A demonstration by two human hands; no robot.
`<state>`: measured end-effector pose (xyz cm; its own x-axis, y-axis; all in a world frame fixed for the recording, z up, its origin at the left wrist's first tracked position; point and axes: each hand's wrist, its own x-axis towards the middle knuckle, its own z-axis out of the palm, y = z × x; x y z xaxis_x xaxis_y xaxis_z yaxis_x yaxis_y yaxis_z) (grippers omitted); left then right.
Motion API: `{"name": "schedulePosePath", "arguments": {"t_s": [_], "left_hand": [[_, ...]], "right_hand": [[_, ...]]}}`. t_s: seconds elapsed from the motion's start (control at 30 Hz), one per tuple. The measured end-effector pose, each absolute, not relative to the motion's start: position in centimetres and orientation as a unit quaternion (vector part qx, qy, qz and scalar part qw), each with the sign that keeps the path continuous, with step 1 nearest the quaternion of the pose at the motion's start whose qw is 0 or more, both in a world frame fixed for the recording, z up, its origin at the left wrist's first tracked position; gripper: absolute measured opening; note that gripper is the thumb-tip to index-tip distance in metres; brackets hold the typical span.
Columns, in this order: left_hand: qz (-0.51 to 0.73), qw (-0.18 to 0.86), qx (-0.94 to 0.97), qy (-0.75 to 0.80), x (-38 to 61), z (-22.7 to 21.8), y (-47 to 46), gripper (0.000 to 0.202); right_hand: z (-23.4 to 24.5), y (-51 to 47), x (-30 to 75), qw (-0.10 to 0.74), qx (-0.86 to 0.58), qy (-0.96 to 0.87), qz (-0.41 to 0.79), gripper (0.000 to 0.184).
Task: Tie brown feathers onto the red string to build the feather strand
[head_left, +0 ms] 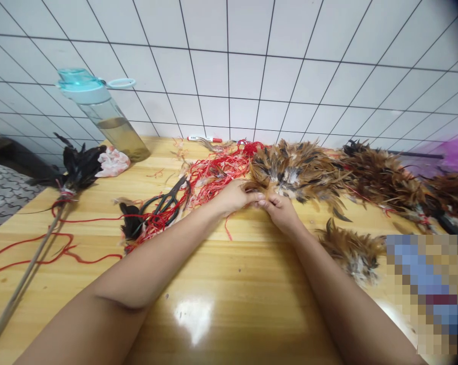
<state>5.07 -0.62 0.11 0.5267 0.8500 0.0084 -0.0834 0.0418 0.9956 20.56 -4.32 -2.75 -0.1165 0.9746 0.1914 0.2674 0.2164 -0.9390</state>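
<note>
My left hand (237,195) and my right hand (281,209) meet at the middle of the table, fingertips pinched together. Between them they grip a few brown feathers (266,190), partly hidden by my fingers. Just beyond lies a big heap of brown feathers (303,165). To the left of it spreads a tangle of red and pale pink strings (217,175). Black-handled scissors (164,204) lie left of my left forearm. A smaller bunch of brown feathers (348,248) rests beside my right forearm.
A stick (42,253) with black feathers (79,165) bound by red string lies at the left. Behind are a water bottle (113,121), crumpled pinkish plastic (114,162) and a marker (204,139). More feather bundles (384,175) line the right. A tiled wall (247,71) bounds the back.
</note>
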Motion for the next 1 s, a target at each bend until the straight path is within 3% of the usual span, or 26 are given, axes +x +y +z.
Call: {"name": "schedulePosePath", "arguments": {"t_s": [0.27,0.43,0.57,0.67,0.8,1.0], "left_hand": [[0.379,0.661,0.579,0.290,5.6,0.4,-1.1,0.025],[0.394,0.667,0.562,0.291,5.5,0.4,-0.7,0.041],[0.400,0.543,0.635,0.378,3.8,0.6,0.7,0.029],[0.301,0.407,0.741,0.441,2.4,1.3,1.3,0.012],[0.095,0.307,0.834,0.449,1.7,2.4,0.7,0.013],[0.069,0.224,0.844,0.482,2.1,1.5,0.0,0.015]], "right_hand": [[-3.6,-4.5,20.5,0.493,-0.504,-0.609,0.362,0.032],[-3.0,-4.7,20.1,0.523,-0.491,-0.543,0.436,0.036],[-2.8,-4.3,20.6,0.556,-0.467,-0.460,0.510,0.036],[-2.9,-4.0,21.1,0.575,-0.459,-0.423,0.529,0.033],[-3.0,-3.9,21.2,0.571,-0.470,-0.424,0.523,0.033],[-2.9,-4.0,20.9,0.566,-0.485,-0.418,0.518,0.035]]}}
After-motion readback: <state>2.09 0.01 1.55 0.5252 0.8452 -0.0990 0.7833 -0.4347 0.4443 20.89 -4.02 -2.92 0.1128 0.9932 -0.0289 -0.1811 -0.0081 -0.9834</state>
